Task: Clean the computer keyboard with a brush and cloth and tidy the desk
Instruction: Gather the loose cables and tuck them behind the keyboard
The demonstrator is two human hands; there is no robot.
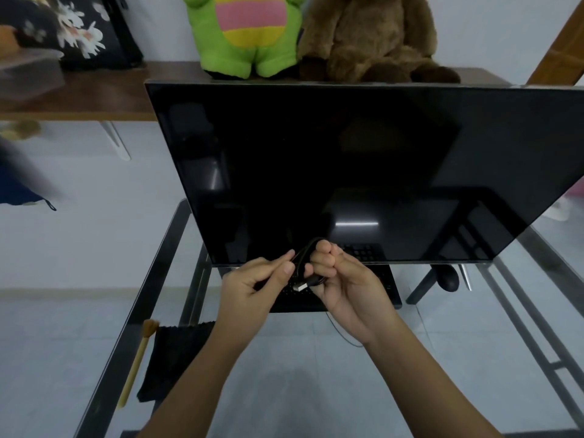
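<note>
Both hands meet above the black keyboard (pixel 390 289), which lies on the glass desk (pixel 316 374) just under the monitor. My left hand (pixel 256 289) pinches a looped black USB cable (pixel 305 257). My right hand (pixel 344 279) grips the same cable, whose silver plug (pixel 300 286) sticks out between the hands. The hands hide most of the keyboard. A wooden-handled brush (pixel 139 361) and a black cloth (pixel 173 358) lie at the desk's left side.
A large dark monitor (pixel 347 172) fills the middle. A black mouse (pixel 448 278) sits to the right behind its stand. On a wooden shelf (pixel 104 96) behind are a green plush (pixel 246 36), a brown plush (pixel 369 36) and a floral pillow (pixel 72 30).
</note>
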